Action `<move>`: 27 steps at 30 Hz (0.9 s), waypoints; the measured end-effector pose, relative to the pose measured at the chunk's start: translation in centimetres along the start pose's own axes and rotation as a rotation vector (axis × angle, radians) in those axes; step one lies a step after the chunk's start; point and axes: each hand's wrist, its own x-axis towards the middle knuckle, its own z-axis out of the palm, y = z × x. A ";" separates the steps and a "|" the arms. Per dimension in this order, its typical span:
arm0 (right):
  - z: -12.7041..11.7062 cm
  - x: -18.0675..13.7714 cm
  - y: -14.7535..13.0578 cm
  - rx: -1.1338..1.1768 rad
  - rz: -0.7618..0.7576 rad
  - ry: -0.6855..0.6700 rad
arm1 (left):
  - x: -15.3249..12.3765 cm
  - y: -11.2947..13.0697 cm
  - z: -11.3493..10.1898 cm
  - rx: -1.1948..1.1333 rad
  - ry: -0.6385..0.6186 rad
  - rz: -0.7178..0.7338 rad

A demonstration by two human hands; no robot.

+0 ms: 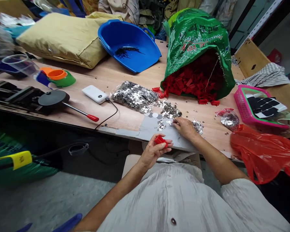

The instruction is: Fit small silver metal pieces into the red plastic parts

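My left hand (152,150) is closed around a small red plastic piece (160,141), held just above the table's front edge. Over the grey mat (147,128), my right hand (185,128) has its thumb and fingertips pinched together; whatever is between them is too small to make out. Small shiny metal pieces (161,125) lie on the mat left of those fingertips. Behind them is a larger heap of the same metal pieces (169,109), and another small pile (198,127) sits to the right of my right hand.
A clear bag of metal pieces (135,95) lies beside a white power bank (94,94) with a cable. A green sack (198,38) spills red plastic pieces. Around stand a blue basin (140,59), a red-handled press (53,98), a pink basket (241,104) and a red bag (263,154).
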 end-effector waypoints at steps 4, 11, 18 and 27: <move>-1.2 -1.7 -0.8 0.167 -0.021 0.006 | 1.2 0.1 0.3 0.012 0.108 0.064; -2.5 -4.6 -2.9 0.307 -0.086 0.015 | 3.2 -0.5 1.2 0.288 0.134 0.181; -2.6 -5.7 -3.5 0.361 -0.109 0.040 | 3.2 -1.0 1.2 0.332 0.128 0.181; -1.7 -6.5 -3.1 0.412 -0.123 0.095 | 2.7 -1.4 1.4 0.276 0.125 0.138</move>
